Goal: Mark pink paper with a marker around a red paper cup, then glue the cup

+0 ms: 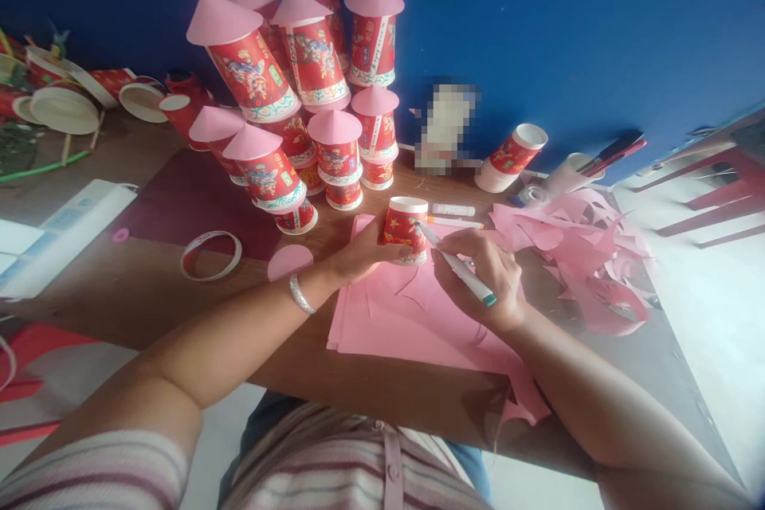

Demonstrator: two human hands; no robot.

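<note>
My left hand point(358, 253) grips a red printed paper cup point(405, 227) standing upside down on a pink paper sheet point(394, 319). My right hand point(481, 275) is closed on a white marker with a green end point(460, 271), its tip touching the cup's rim at the paper. A silver bracelet sits on my left wrist.
Behind the cup stands a stack of red cups with pink cone lids point(304, 88). Pink paper scraps point(579, 255) pile at the right. A cut cup ring point(210, 255) and a pink disc point(289, 261) lie at the left. Another cup point(514, 155) lies tipped near pens.
</note>
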